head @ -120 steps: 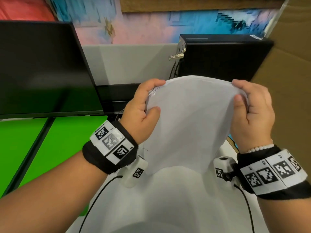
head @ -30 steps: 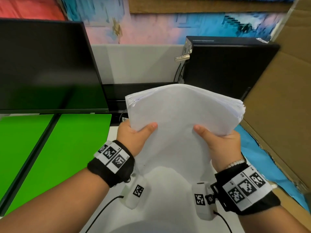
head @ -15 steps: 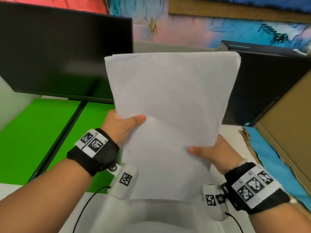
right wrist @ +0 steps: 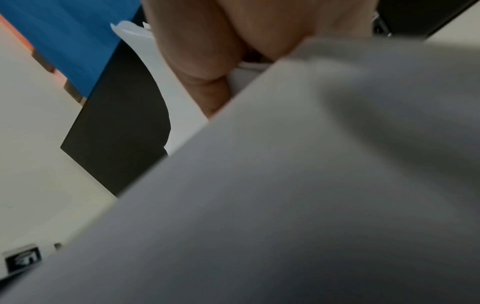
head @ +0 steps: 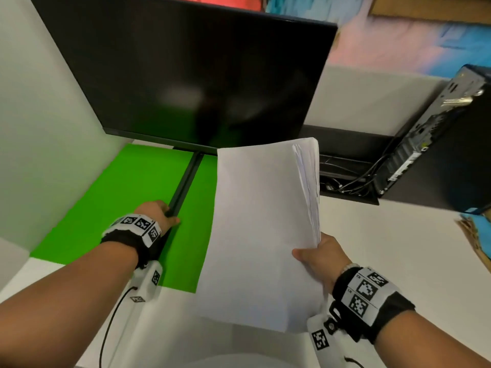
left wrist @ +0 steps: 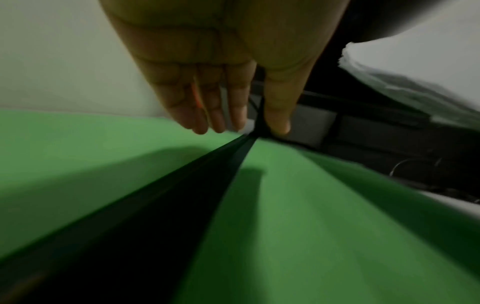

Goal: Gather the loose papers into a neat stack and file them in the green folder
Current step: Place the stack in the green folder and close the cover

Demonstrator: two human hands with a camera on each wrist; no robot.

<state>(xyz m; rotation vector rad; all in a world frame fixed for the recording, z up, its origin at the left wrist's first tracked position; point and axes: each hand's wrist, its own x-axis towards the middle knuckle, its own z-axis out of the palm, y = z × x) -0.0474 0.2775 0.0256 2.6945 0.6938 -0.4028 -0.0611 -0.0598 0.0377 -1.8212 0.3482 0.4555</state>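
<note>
The green folder [head: 127,197] lies open flat on the desk under the monitor, with a black spine bar [head: 186,176] running down its middle. My left hand [head: 156,213] rests over the near part of that bar; in the left wrist view its fingers [left wrist: 215,115] are straight, and the thumb and fingers straddle the spine bar [left wrist: 182,195] above the green folder [left wrist: 337,226]. My right hand [head: 318,256] grips the white paper stack [head: 260,229] at its lower right edge, thumb on top. The stack hangs in the air over the folder's right half. The paper stack [right wrist: 311,185] fills the right wrist view, with my right hand [right wrist: 207,72] above it.
A black monitor [head: 199,75] stands right behind the folder. A black computer tower [head: 438,155] with cables [head: 350,179] is at the back right. Cardboard and blue material [head: 475,235] sit at the right edge. A white partition [head: 39,128] bounds the left.
My left hand has let go of the papers and moved left and down onto the folder's black spine. The right hand alone now holds the stack, carried left toward the folder.
</note>
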